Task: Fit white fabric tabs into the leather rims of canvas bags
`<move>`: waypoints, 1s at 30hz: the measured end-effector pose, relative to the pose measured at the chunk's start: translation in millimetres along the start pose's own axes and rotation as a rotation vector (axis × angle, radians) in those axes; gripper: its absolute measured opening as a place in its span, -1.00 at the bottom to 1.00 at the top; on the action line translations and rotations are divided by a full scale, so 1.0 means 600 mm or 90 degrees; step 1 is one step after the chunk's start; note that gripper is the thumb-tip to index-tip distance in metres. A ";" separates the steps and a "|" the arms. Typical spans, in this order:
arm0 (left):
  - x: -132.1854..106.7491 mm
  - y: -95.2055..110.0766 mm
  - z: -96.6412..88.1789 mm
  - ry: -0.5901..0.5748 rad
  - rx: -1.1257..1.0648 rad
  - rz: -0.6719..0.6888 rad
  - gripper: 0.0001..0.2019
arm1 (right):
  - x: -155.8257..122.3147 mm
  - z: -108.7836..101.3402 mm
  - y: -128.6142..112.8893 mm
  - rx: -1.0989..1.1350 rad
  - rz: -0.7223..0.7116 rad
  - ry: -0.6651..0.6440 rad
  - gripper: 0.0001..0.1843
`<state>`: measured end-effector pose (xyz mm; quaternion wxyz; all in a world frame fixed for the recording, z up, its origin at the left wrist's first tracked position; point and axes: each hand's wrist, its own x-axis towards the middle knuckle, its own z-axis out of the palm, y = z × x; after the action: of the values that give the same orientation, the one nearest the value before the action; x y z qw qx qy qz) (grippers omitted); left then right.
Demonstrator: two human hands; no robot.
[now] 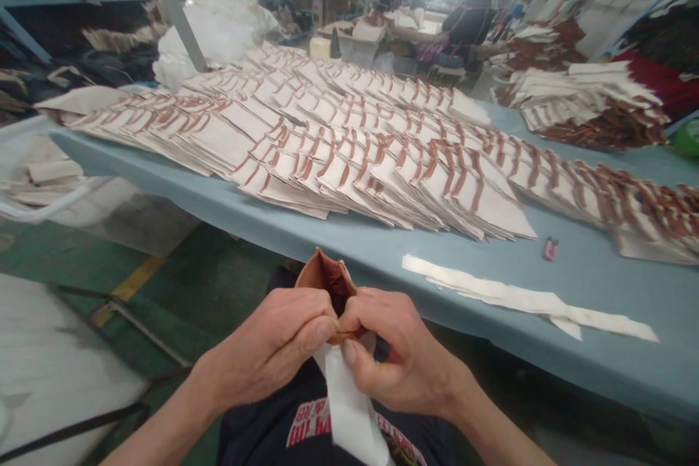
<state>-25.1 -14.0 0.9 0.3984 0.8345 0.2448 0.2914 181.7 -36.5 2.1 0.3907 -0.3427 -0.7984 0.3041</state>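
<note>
Between my hands, over my lap, is a brown leather-like piece (317, 271) with its open mouth facing away from me. My left hand (278, 338) pinches its near edge between thumb and fingers. Close beside it, my right hand (390, 346) grips the same edge, its thumb on a white strip (349, 400). The strip hangs from the edge down toward my lap. How it is joined to the brown piece is hidden by my fingers.
A blue-covered table (371, 255) bears overlapping rows of cream pieces with brown bands (349, 167). White strips (518, 298) and a small pink tool (551, 248) lie at its near side. Stacked pieces (595, 102) stand far right; a white bin (33, 211) is left. A person (470, 25) sits beyond.
</note>
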 end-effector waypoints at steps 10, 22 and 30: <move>0.029 0.003 0.001 -0.065 0.011 -0.087 -0.63 | -0.013 -0.023 0.009 -0.049 0.043 -0.064 -0.85; 0.023 -0.007 0.015 -0.070 -0.039 -0.058 -0.60 | -0.022 -0.044 0.011 -0.042 0.063 -0.133 -0.87; 0.018 0.009 0.021 -0.027 -0.259 -0.041 -0.46 | -0.007 -0.054 -0.010 0.000 0.037 -0.209 -0.52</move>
<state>-7.8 -16.8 1.9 0.5732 0.7344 0.1990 0.3042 208.8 -36.5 21.3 0.2458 -0.3110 -0.8415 0.3670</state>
